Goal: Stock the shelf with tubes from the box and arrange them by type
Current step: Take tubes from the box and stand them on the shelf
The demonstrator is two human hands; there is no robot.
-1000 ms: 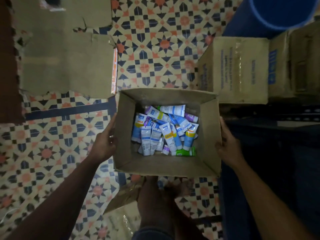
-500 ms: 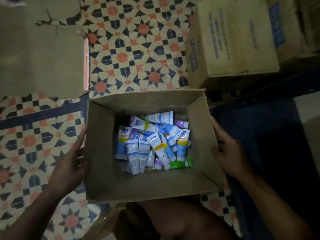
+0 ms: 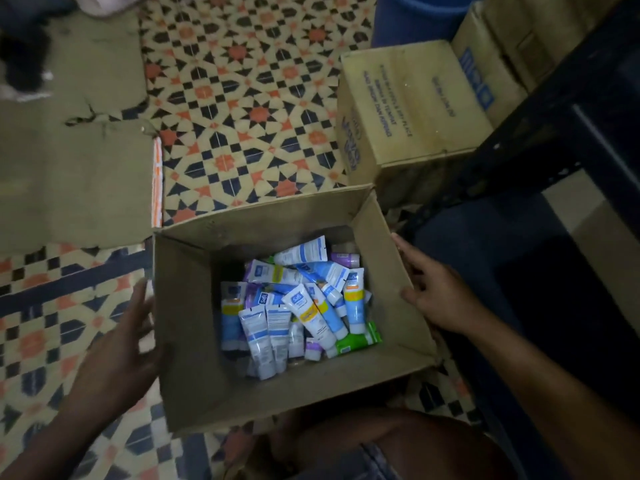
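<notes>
Two sealed brown cartons point(image 3: 408, 109) and a dark metal shelf point(image 3: 571, 133) stand right of the open brown cardboard box point(image 3: 194, 375) of white-and-blue tubes point(image 3: 298, 306). The left hand point(image 3: 121, 348) and right hand point(image 3: 436, 299), fingers straight and gripping nothing, flank its walls.

Your box point(image 3: 194, 341): brown cardboard. Tubes point(image 3: 311, 313) mostly white/blue w/ yellow bands, plus a green tube point(image 3: 356, 341) and, prob., a purple tube point(image 3: 344, 259). Floor tiles point(image 3: 249, 98): cream, orange & navy star pattern.

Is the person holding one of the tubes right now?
No, the left hand and right hand are both at the sides of the box, and the tubes all lie inside it.
</notes>
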